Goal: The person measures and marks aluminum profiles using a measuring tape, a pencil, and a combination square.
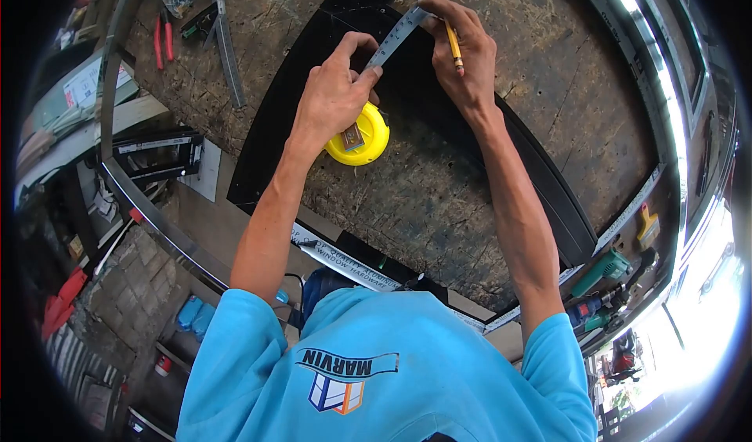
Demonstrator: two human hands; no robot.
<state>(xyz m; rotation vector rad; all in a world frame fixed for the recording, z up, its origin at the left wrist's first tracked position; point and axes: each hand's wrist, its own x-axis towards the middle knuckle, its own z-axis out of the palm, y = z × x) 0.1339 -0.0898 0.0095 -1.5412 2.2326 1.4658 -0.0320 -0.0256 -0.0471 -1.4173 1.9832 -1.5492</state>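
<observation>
My left hand (pixel 333 90) is closed on a yellow tape measure (pixel 372 146), gripping the blade near its round case, which hangs below the palm. The silver blade (pixel 406 28) runs from there up and right past the top edge of the view. In my right hand (pixel 466 54) a yellow pencil (pixel 452 39) is held upright between the fingers, which also touch the blade. Beneath both hands lies a black metal frame (pixel 270 121) with wide, flat members, resting on a worn wooden tabletop (pixel 392 199). The far end of the blade is out of view.
Red-handled pliers (pixel 164 43) and a grey metal strip (pixel 225 50) lie at the upper left. White lettered strips (pixel 345 262) run along the near side. A green power tool (pixel 601 272) and a yellow-handled brush (pixel 648 227) are at the right. Dark frame pieces (pixel 160 156) stand at the left.
</observation>
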